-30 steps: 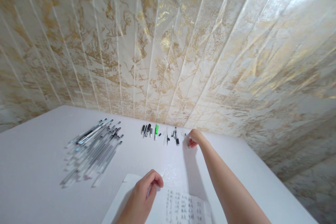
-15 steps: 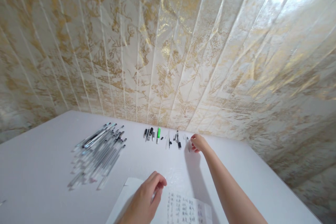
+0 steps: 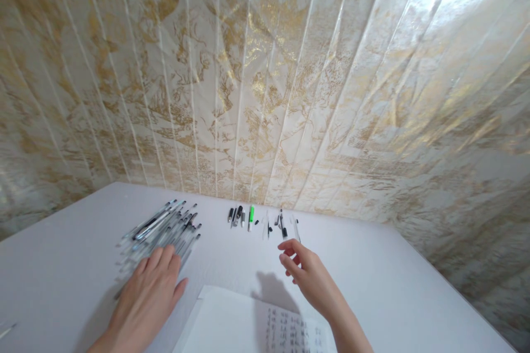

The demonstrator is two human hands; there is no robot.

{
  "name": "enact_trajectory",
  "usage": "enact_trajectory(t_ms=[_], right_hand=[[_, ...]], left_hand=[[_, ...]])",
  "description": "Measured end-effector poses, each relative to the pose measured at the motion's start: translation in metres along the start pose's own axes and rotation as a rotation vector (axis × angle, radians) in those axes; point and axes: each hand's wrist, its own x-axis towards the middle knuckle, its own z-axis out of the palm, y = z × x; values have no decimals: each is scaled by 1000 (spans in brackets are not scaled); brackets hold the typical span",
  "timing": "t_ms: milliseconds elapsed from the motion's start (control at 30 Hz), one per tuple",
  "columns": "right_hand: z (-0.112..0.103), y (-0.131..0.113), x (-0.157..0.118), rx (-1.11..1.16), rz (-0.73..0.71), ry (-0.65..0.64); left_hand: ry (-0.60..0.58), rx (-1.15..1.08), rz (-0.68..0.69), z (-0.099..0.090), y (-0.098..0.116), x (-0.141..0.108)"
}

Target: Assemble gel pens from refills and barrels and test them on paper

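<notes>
My left hand (image 3: 151, 284) lies over the near part of a loose pile of pens (image 3: 171, 226), its fingers stretched out and hiding several of them. Whether it touches the pens I cannot tell. Above the table, my right hand (image 3: 298, 262) hangs with loosely bent fingers apart and nothing in them. Just beyond it lie a black pen with parts (image 3: 283, 226) and a clear pen piece (image 3: 296, 227). Below both hands, the paper (image 3: 232, 314) bears columns of handwriting on its right half.
Along the table's far edge lie a green highlighter (image 3: 251, 215), a black marker (image 3: 239, 214) and small pen parts (image 3: 268, 227). A thin pen tip (image 3: 8, 331) shows at the left edge. A gold-patterned covering (image 3: 256, 83) rises behind the white table (image 3: 372, 287).
My left hand has moved left from over the paper onto the pen pile and its fingers have straightened. My right hand has drawn back from the clear pen piece toward me.
</notes>
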Motion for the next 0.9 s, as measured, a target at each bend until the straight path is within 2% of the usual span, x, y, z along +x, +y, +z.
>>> enact_trajectory(t_ms=[100, 167, 267, 367, 500, 567, 733, 900], right_hand=[[3, -10, -2, 77, -20, -25], [6, -13, -1, 84, -34, -20], [16, -11, 4, 25, -44, 23], [28, -5, 8, 13, -2, 48], [37, 4, 11, 11, -14, 71], [40, 6, 11, 3, -38, 61], [48, 2, 8, -32, -79, 35], [48, -4, 6, -3, -117, 28]], left_hand=[[10, 32, 9, 3, 8, 0], [64, 14, 13, 4, 12, 0], [233, -165, 95, 8, 26, -2], [379, -396, 206, 15, 51, -6], [463, -579, 257, 21, 77, -13], [408, -665, 256, 21, 79, -18], [24, -893, 139, 14, 71, -29], [-256, -1101, 6, 0, 74, -26]])
